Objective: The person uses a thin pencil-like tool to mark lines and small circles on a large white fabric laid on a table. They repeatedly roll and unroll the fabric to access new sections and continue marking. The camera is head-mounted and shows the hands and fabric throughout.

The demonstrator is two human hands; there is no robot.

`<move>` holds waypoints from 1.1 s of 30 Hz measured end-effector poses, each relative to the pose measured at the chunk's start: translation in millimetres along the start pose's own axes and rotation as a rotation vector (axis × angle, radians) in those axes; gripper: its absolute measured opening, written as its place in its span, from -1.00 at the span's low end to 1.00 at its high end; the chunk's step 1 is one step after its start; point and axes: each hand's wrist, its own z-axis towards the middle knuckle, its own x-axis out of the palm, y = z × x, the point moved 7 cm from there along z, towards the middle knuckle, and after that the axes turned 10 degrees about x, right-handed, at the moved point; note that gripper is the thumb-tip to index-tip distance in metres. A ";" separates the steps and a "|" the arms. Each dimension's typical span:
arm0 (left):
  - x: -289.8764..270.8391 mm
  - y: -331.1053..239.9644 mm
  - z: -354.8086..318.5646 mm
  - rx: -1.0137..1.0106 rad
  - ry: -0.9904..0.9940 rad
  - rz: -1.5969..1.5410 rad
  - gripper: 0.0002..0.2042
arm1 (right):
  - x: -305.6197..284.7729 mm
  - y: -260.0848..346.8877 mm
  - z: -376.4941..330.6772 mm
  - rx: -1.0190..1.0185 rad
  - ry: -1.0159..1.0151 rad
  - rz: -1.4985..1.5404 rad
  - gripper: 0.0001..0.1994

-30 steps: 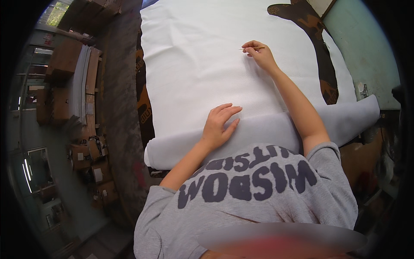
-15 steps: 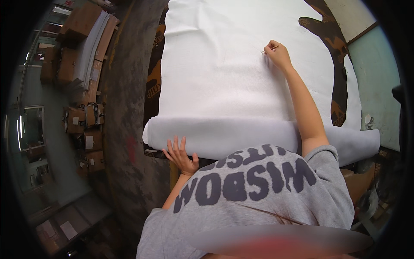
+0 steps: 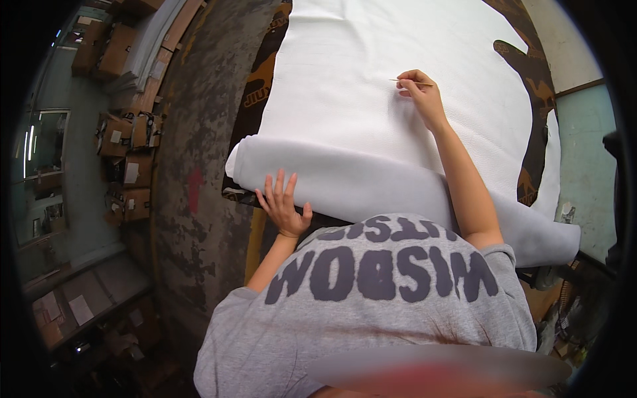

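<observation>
A large white sheet (image 3: pixel 345 86), leather-like with a fine grain and some wrinkles, lies spread in front of me. Its near end is rolled over, showing a pale grey underside as a thick roll (image 3: pixel 345 176) along the near edge. My left hand (image 3: pixel 284 204) rests on the left part of this roll, fingers spread and holding nothing. Over the middle of the sheet, my right hand (image 3: pixel 421 96) pinches a thin yellowish pen-like stick (image 3: pixel 423 83). The stick's fine tip points left; whether it touches the sheet I cannot tell.
Dark brown printed material (image 3: pixel 531 159) shows beyond the sheet's irregular edges. At left runs a stained concrete floor (image 3: pixel 192 132), with cardboard boxes (image 3: pixel 137 169) stacked beyond it. A pale green wall panel (image 3: pixel 587 159) stands close on the right.
My view has shifted and tilted. The stick in my right hand now lies more level, with more of it showing. My left hand stays spread on the roll.
</observation>
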 end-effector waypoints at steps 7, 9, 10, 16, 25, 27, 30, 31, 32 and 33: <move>-0.6 0.8 -0.1 0.003 -0.010 0.008 -0.40 | 74.2 13.2 35.6 0.020 0.064 -0.289 -0.76; -0.9 1.0 0.1 -0.007 -0.018 -0.008 -0.40 | 78.0 11.0 39.5 0.040 0.051 -0.301 -0.75; -1.3 1.2 0.2 -0.008 -0.022 -0.003 -0.40 | 78.3 8.4 40.1 0.064 0.038 -0.311 -0.74; -1.6 0.9 1.0 -0.010 -0.027 -0.008 -0.40 | 97.1 20.1 52.5 -0.056 0.136 -0.193 -0.70; -2.0 3.2 -1.0 -0.037 -0.033 -0.015 -0.40 | 129.7 23.0 90.1 -0.027 0.147 -0.458 -0.69; -1.9 3.4 -1.3 -0.034 -0.044 -0.013 -0.40 | 114.9 19.4 77.7 0.026 0.116 -0.209 -0.72; -0.2 4.3 -1.7 -0.030 -0.038 -0.015 -0.40 | 95.8 11.9 40.2 0.066 0.132 -0.085 -0.77; -0.5 4.4 -1.6 -0.027 -0.045 -0.016 -0.41 | 92.0 5.8 25.0 0.097 0.124 -0.093 -0.78; -0.7 4.6 -1.6 -0.026 -0.047 -0.017 -0.41 | 92.2 2.0 9.7 0.076 0.127 -0.099 -0.82; -1.0 4.3 -1.6 -0.019 -0.052 -0.016 -0.41 | 93.1 1.2 -3.6 0.020 0.130 -0.139 -0.84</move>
